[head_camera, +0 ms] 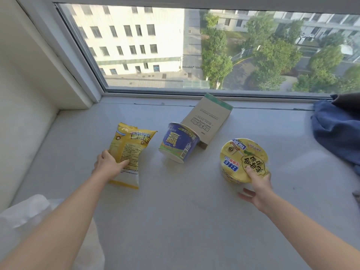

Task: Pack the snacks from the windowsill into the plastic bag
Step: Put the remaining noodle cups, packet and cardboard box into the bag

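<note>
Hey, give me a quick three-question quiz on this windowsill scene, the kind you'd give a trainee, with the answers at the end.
1. True or false: the blue noodle cup stands upright.
2. What does the left hand have in its grip? A the yellow snack bag; B a drinks bottle; C nothing.
3. Fill in: the right hand holds the rim of the ___ noodle bowl.
Key: 1 false, it lies tipped over by the cardboard box. 2 A. 3 yellow.
</note>
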